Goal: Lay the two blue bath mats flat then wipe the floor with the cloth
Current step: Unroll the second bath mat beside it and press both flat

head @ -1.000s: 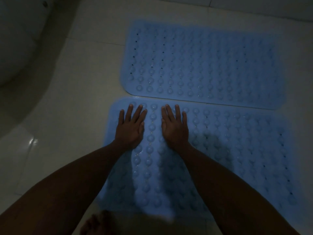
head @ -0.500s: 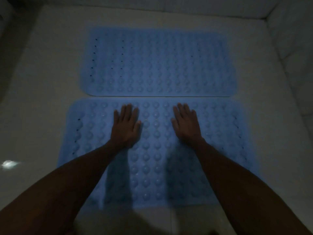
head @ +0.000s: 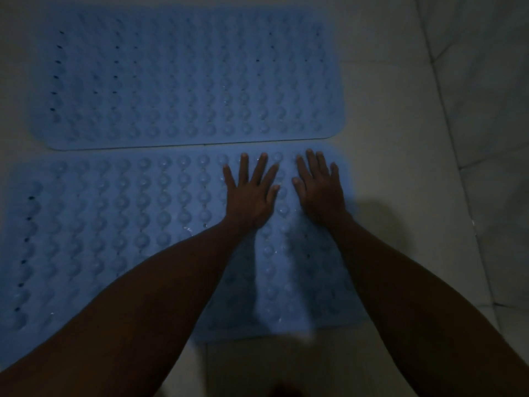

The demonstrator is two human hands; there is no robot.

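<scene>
Two blue bath mats with rows of suction bumps lie flat on the pale tiled floor, long sides almost touching. The far mat [head: 186, 78] fills the upper left. The near mat [head: 114, 224] spreads across the lower left and middle. My left hand [head: 250, 193] presses flat on the near mat close to its far right corner, fingers spread and straight. My right hand [head: 319, 189] presses flat beside it, right at the mat's right end. No cloth is in view. The room is dim.
Pale floor tiles [head: 400, 110] run along the right of both mats, with a tiled wall [head: 492, 81] rising at the far right. More bare floor [head: 257, 365] shows below the near mat between my forearms.
Both hands have slid along the near mat from its left end, past the middle, to its right end, staying flat on it. The view has followed to the right.
</scene>
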